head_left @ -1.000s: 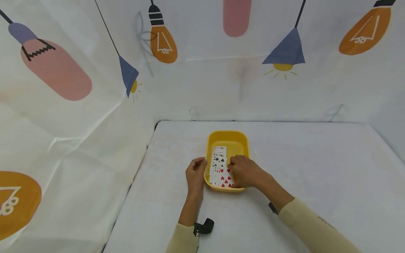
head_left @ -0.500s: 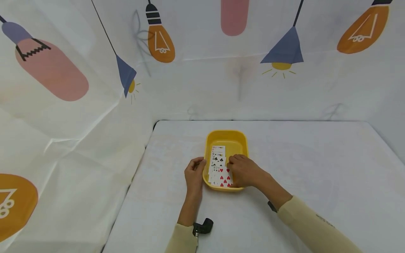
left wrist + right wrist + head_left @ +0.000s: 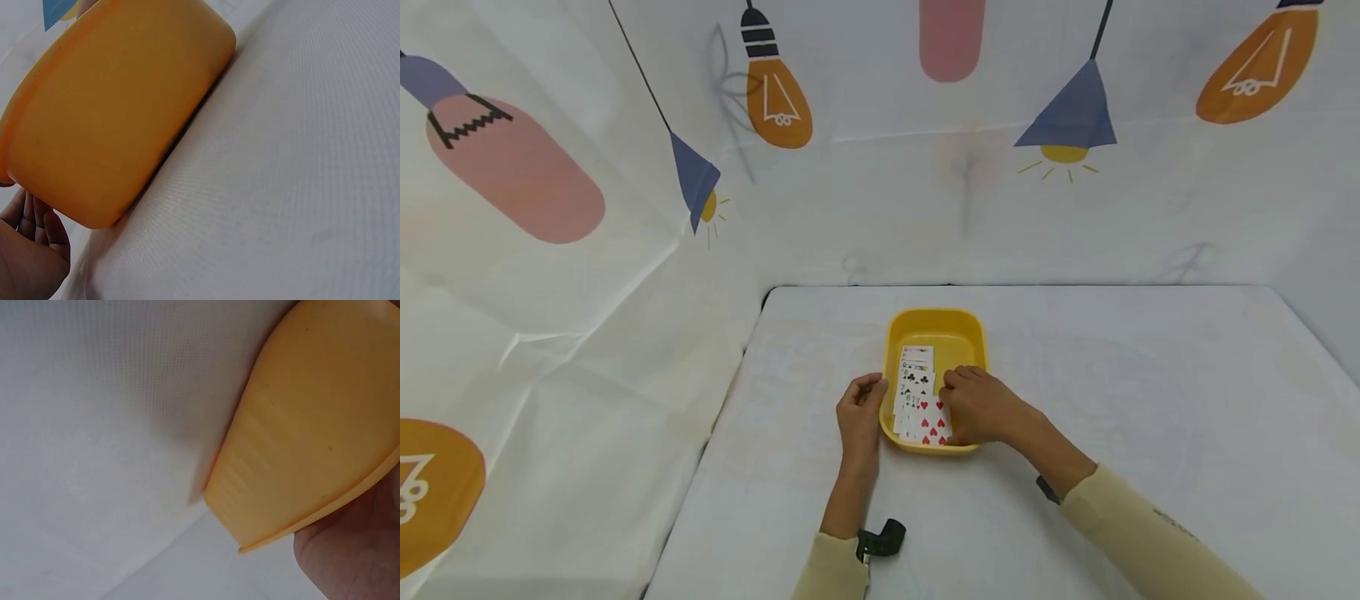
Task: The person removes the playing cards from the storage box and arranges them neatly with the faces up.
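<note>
Several playing cards (image 3: 917, 381) lie face up in an overlapping column inside a yellow tray (image 3: 957, 335). A card with red hearts (image 3: 933, 427) is at the near end, on top of the others. My right hand (image 3: 987, 407) reaches over the tray's right rim and holds that hearts card by its right edge, fingers curled; its fingertips are partly hidden. Holding the left rim, my left hand (image 3: 860, 417) has its thumb at the edge and its fingers against the outer wall. Both wrist views show mostly the tray's outside, with the cards out of sight.
The tray stands on a white-covered table (image 3: 1112, 375). Behind and to the left hang white sheets (image 3: 880, 208) printed with lamps and bulbs. A black wrist device (image 3: 883, 537) sits on the left forearm.
The head view has shifted slightly. Both hands, the tray and the cards keep nearly the same positions relative to one another.
</note>
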`<state>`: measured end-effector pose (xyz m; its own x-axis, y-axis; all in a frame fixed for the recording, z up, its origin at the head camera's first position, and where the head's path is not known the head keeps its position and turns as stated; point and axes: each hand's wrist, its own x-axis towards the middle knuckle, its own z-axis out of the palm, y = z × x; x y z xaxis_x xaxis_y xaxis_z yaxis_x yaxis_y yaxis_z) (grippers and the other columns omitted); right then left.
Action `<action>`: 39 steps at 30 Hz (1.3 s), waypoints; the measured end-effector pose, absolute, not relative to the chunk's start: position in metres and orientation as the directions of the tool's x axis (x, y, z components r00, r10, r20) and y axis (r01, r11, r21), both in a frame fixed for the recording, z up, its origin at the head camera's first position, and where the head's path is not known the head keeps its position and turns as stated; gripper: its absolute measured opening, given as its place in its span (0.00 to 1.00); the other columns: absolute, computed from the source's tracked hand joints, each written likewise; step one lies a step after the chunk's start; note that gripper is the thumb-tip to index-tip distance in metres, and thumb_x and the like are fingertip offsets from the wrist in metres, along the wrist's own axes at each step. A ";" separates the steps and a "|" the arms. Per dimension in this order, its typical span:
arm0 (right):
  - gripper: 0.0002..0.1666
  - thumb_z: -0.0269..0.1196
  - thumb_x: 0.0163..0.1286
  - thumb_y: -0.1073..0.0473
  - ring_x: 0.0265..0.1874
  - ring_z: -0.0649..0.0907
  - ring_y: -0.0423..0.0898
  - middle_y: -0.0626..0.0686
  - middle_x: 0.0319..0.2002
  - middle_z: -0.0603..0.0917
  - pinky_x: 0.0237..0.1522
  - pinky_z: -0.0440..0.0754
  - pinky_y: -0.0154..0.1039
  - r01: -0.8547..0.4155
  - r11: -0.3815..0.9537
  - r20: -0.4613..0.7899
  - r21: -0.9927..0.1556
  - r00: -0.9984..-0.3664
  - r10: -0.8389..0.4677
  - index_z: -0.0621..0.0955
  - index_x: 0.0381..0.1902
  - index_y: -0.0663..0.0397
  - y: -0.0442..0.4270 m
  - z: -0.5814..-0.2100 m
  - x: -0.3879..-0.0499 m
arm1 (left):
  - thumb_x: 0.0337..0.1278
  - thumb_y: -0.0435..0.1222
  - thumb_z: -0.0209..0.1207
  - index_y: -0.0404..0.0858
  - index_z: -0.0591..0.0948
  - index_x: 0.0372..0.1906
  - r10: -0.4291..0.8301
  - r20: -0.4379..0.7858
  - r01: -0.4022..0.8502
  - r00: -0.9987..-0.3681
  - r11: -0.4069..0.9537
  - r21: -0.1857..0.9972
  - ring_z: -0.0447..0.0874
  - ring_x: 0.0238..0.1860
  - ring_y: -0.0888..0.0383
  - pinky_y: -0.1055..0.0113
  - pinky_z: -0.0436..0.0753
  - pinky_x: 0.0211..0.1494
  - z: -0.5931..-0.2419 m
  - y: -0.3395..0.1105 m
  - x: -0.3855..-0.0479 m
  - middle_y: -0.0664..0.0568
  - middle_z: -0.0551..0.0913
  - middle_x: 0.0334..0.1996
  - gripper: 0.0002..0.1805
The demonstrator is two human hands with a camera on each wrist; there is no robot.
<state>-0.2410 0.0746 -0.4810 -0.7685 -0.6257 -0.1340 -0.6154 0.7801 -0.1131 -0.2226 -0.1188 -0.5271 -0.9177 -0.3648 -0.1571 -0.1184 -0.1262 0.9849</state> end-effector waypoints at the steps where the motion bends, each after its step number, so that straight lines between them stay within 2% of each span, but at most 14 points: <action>1: 0.39 0.78 0.46 0.34 0.46 0.72 0.49 0.49 0.41 0.75 0.66 0.69 0.50 -0.613 0.782 -0.142 -0.113 -0.769 -0.623 0.85 0.46 0.57 0.074 -0.481 -0.241 | 0.60 0.42 0.67 0.39 0.85 0.46 -0.365 -0.156 -0.117 -0.918 -0.127 0.985 0.79 0.46 0.53 0.71 0.80 0.49 -0.527 -0.119 -0.223 0.48 0.83 0.45 0.13; 29: 0.50 0.75 0.43 0.27 0.53 0.73 0.54 0.54 0.48 0.77 0.67 0.68 0.53 -0.618 0.785 -0.141 -0.039 -0.774 -0.617 0.82 0.52 0.60 0.079 -0.481 -0.245 | 0.61 0.40 0.67 0.39 0.85 0.46 -0.371 -0.151 -0.112 -0.916 -0.123 0.986 0.79 0.47 0.54 0.72 0.80 0.50 -0.528 -0.115 -0.223 0.49 0.83 0.45 0.12; 39: 0.50 0.76 0.42 0.27 0.54 0.73 0.55 0.56 0.51 0.77 0.68 0.67 0.54 -0.582 0.810 -0.093 -0.073 -0.805 -0.586 0.82 0.52 0.61 0.091 -0.453 -0.253 | 0.60 0.41 0.68 0.40 0.85 0.46 -0.370 -0.152 -0.121 -0.916 -0.106 0.987 0.79 0.48 0.54 0.72 0.80 0.50 -0.529 -0.117 -0.223 0.49 0.83 0.46 0.13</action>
<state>-0.2528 0.0914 -0.4526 -0.8047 -0.5863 -0.0928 -0.5818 0.8101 -0.0726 -0.2228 -0.1171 -0.5285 -0.9164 -0.3702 -0.1520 -0.1207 -0.1065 0.9870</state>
